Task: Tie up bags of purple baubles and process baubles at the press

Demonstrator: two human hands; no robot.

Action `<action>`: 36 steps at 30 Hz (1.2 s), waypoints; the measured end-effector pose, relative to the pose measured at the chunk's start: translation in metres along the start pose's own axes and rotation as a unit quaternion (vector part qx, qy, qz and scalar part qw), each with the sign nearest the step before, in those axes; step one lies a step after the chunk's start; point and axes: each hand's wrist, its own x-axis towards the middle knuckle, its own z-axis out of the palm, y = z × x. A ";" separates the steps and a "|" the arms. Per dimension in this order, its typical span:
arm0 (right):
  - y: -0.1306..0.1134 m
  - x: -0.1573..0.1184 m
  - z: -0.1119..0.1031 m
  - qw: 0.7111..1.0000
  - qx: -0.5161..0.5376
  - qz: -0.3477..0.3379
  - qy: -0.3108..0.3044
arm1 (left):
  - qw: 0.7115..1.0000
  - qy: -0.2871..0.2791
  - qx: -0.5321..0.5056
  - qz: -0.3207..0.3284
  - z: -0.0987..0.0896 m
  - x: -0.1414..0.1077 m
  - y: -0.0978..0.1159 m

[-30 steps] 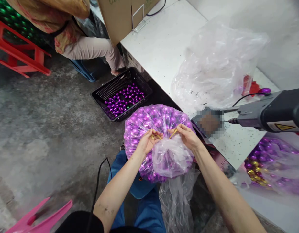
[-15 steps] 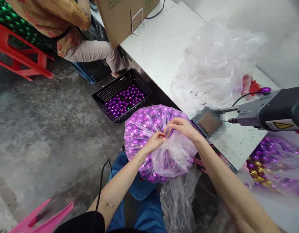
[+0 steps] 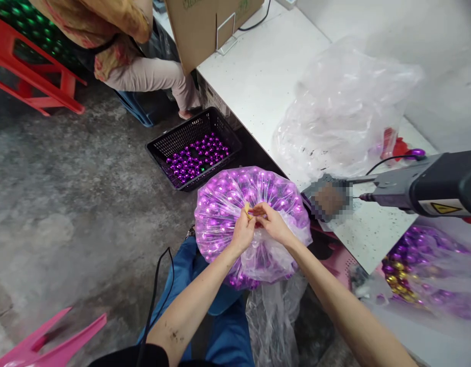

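A clear plastic bag (image 3: 216, 204) full of shiny purple balls rests at my lap, its top gathered into pleats toward the neck. My left hand (image 3: 242, 232) is closed at the gathered neck, a yellow band (image 3: 247, 210) pinched between thumb and fingers. Close against it, my right hand (image 3: 274, 223) has its fingertips pinched together on the band at the same neck. The bag's loose mouth (image 3: 268, 257) puffs out below my hands. Part of the band is hidden behind my fingers.
A black basket (image 3: 170, 178) of purple balls stands on the floor ahead. To the right, a white table (image 3: 254, 92) carries crumpled plastic (image 3: 346, 107) and a dark machine (image 3: 442, 181). A co-worker (image 3: 121, 46) sits near a red stool (image 3: 36, 66). A pink stool (image 3: 67, 344) is lower left.
My right hand has come down and left, closer to my left hand. The yellow band, a loop between both hands before, now shows mostly at my left fingertips. The view has shifted slightly.
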 end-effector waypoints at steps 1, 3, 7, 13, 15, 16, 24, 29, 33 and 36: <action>0.001 -0.005 0.000 1.000 -0.013 -0.004 0.003 | 1.000 0.005 0.013 0.003 0.001 -0.003 0.001; 0.002 -0.011 0.001 0.999 -0.047 -0.012 0.014 | 0.998 0.010 0.059 0.020 0.002 -0.006 0.005; 0.003 -0.019 0.007 0.989 -0.135 -0.021 0.062 | 0.988 0.020 0.140 0.061 0.001 -0.007 0.010; 0.006 -0.027 0.009 0.966 -0.235 -0.018 0.103 | 0.989 0.039 0.137 0.038 0.001 -0.001 0.004; 0.007 -0.029 0.009 0.961 -0.257 -0.018 0.096 | 0.991 0.039 0.122 0.032 0.001 -0.002 0.001; 0.007 -0.030 0.010 0.960 -0.265 -0.017 0.092 | 0.993 0.036 0.108 0.033 0.001 -0.003 0.000; 0.008 -0.028 0.004 0.964 -0.259 0.028 0.044 | 0.977 0.009 0.148 0.156 -0.008 -0.013 -0.004; 0.025 -0.016 -0.005 0.979 -0.184 0.083 -0.008 | 0.967 -0.004 0.170 0.188 -0.006 -0.012 -0.003; 0.037 -0.012 -0.002 0.986 -0.130 0.105 -0.003 | 0.965 -0.012 0.170 0.199 -0.004 -0.016 -0.003; 0.038 -0.013 0.000 0.991 -0.095 0.099 -0.002 | 0.966 -0.011 0.176 0.189 -0.002 -0.017 -0.003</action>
